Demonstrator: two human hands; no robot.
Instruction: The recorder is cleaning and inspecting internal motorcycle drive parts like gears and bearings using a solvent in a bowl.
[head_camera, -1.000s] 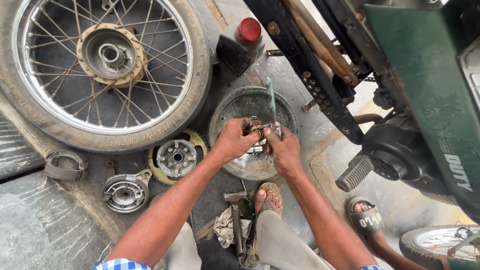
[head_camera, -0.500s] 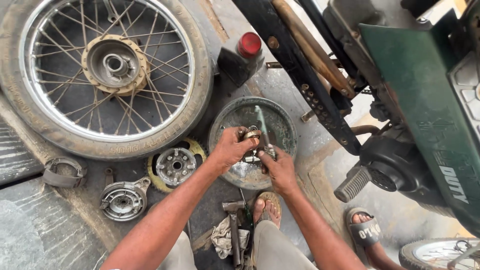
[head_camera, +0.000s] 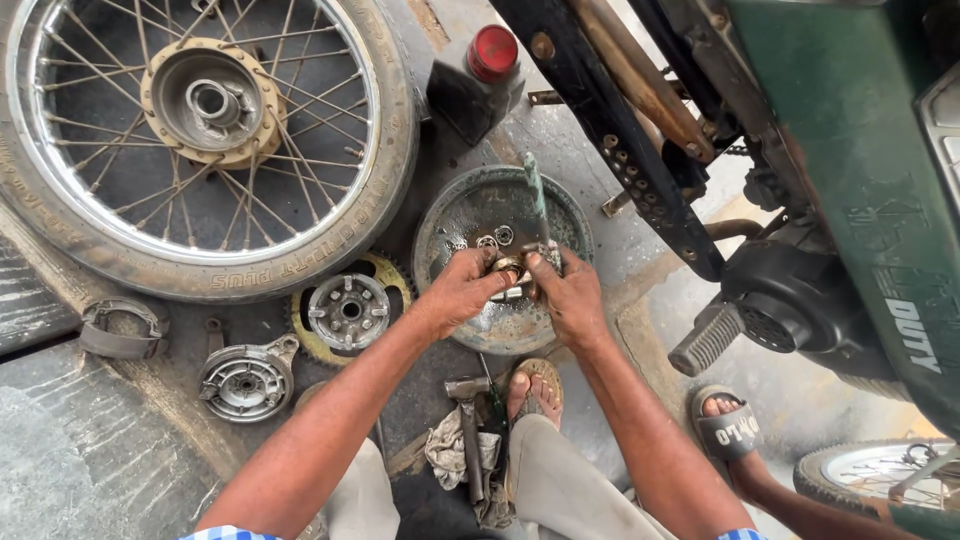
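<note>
- On the far left, a pair of curved brake shoes (head_camera: 122, 328) lies on the ground, and near it lies a round brake plate (head_camera: 245, 380).
- Above them, 1 big spoked wheel (head_camera: 195, 130) with its tyre lies flat.
- Just below the tyre, a yellow sprocket (head_camera: 345, 312) with a metal hub in its middle lies on the ground.
- The left hand (head_camera: 462, 290) is closed around a small round metal part (head_camera: 507, 268); the fingers curl tight on it from the left side.
- The small round metal part sits between both hands, just above a dirty round pan (head_camera: 460, 215) that holds some small rings.
- The right hand (head_camera: 570, 295) pinches a thin green-handled tool (head_camera: 538, 210) that stands almost upright, its lower end at the part.
- I judge the part to be light, stiff and probably greasy, so it can slip; its outer rim looks the best place to hold.
- Below the hands, a hammer (head_camera: 468, 420) lies on a rag (head_camera: 450, 455), beside a sandalled foot (head_camera: 530, 390).
- Behind the pan stands a dark bottle with a red cap (head_camera: 492, 52).
- On the right stands a green motorcycle (head_camera: 850, 180).
</note>
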